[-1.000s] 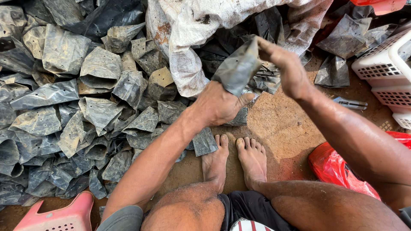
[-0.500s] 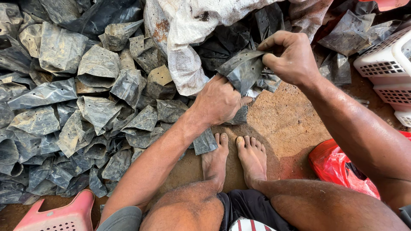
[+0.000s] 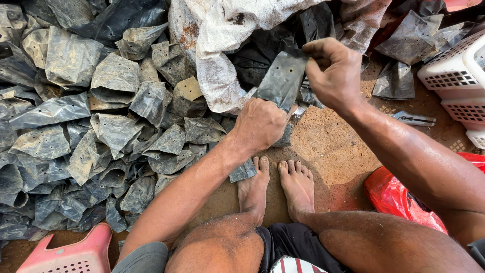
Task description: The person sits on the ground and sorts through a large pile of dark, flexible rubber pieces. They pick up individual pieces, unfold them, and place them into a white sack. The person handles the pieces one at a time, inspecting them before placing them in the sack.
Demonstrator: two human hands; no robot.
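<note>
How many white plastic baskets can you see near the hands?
2: both stacked at the right edge, the upper white basket above the lower white basket. A third white rim below them may be another, cut off by the frame.

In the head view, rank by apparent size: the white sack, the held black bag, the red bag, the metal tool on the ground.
1. White sack, largest.
2. Red bag, partly hidden behind the right arm.
3. Black bag, between both hands; held nearer the camera, so its rank against the red bag is unsure.
4. Metal tool, smallest.
</note>
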